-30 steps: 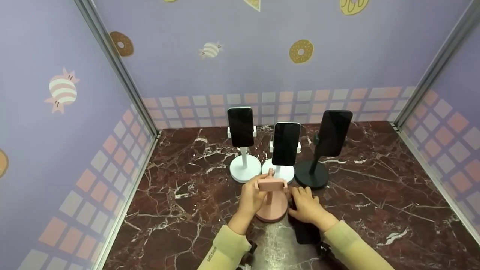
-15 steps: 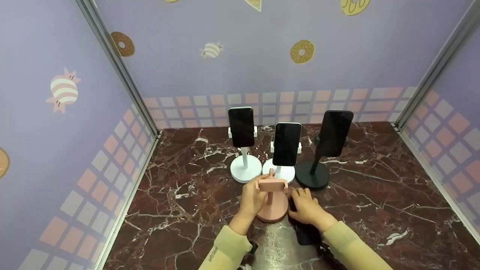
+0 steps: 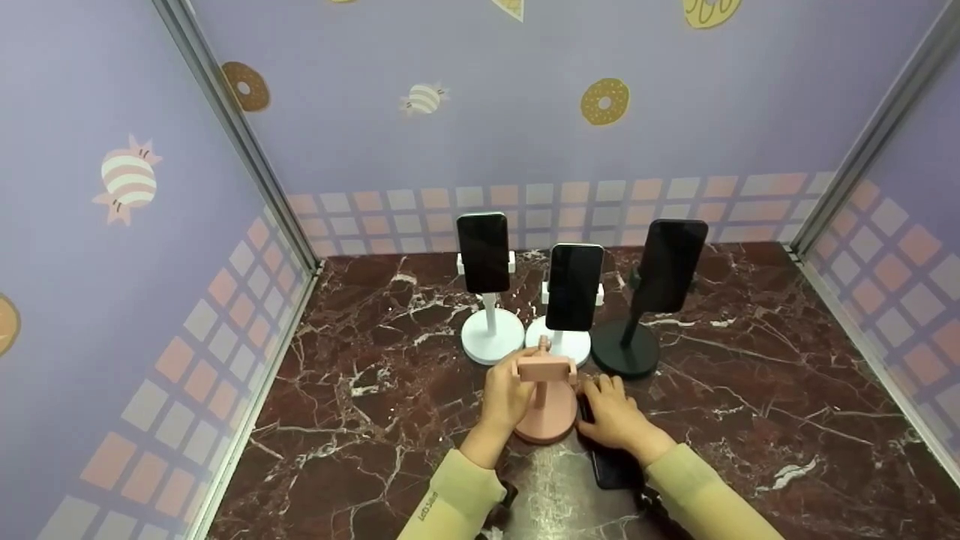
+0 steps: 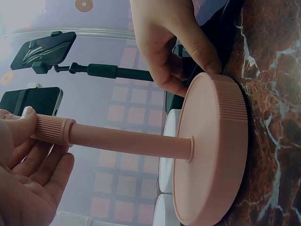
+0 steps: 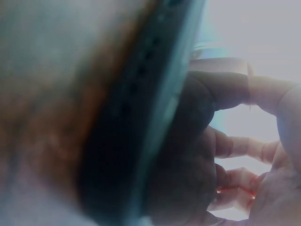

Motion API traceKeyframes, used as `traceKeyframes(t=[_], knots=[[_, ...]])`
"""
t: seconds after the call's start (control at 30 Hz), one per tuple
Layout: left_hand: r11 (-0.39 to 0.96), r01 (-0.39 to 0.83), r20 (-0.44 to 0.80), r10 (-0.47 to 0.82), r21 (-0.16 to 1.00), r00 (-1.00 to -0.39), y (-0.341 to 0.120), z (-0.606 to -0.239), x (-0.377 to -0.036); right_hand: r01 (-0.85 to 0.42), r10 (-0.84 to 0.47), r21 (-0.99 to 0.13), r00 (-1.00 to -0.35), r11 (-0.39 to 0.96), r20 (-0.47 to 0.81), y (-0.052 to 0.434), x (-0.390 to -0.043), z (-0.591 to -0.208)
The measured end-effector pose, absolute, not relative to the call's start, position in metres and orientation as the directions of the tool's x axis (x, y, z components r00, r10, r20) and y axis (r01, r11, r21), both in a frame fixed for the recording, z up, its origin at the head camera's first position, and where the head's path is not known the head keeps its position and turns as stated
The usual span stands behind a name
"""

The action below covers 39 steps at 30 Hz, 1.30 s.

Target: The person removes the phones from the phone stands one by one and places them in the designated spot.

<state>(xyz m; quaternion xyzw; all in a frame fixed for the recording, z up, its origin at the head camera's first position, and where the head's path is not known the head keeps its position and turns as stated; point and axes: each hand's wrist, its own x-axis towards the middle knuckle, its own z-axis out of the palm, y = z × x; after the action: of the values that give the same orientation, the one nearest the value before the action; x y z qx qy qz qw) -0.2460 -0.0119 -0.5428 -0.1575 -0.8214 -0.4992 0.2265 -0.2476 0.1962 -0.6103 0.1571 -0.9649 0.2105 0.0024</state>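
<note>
A pink phone stand (image 3: 551, 424) stands upright on the table with its cradle holding nothing. My left hand (image 3: 504, 397) grips its post; in the left wrist view the thumb and fingers hold the ribbed collar (image 4: 49, 130). Just right of the round pink base, my right hand (image 3: 615, 416) holds a black smartphone (image 3: 616, 469) that lies low at the table, partly covered by the palm. Seen from the right wrist, the phone's long edge (image 5: 160, 117) fills the near side, and the fingers curl around its far part. The right fingertips are beside the pink base in the left wrist view.
Behind my hands stand a left white phone stand (image 3: 491, 341), a middle white one (image 3: 574, 351) and a black one (image 3: 626, 351). Each carries a dark phone. Patterned panels (image 3: 420, 150) enclose the marbled table (image 3: 360, 442) at the back and sides.
</note>
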Motion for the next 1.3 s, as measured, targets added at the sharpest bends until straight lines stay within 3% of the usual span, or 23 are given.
traceKeyframes(t=[0.9,1.3], knots=[[0.465,0.56,0.606,0.061,0.686,-0.793,-0.0143,-0.5463,-0.2489,-0.301,-0.294,-0.391,-0.953,0.87,0.081,0.1967,-0.2471,-0.6133],[0.435,0.571,0.628,0.016,0.696,-0.778,-0.0189,-0.5393,-0.247,-0.3,-0.3,-0.401,-0.952,0.865,0.066,0.1971,-0.2468,-0.6126]])
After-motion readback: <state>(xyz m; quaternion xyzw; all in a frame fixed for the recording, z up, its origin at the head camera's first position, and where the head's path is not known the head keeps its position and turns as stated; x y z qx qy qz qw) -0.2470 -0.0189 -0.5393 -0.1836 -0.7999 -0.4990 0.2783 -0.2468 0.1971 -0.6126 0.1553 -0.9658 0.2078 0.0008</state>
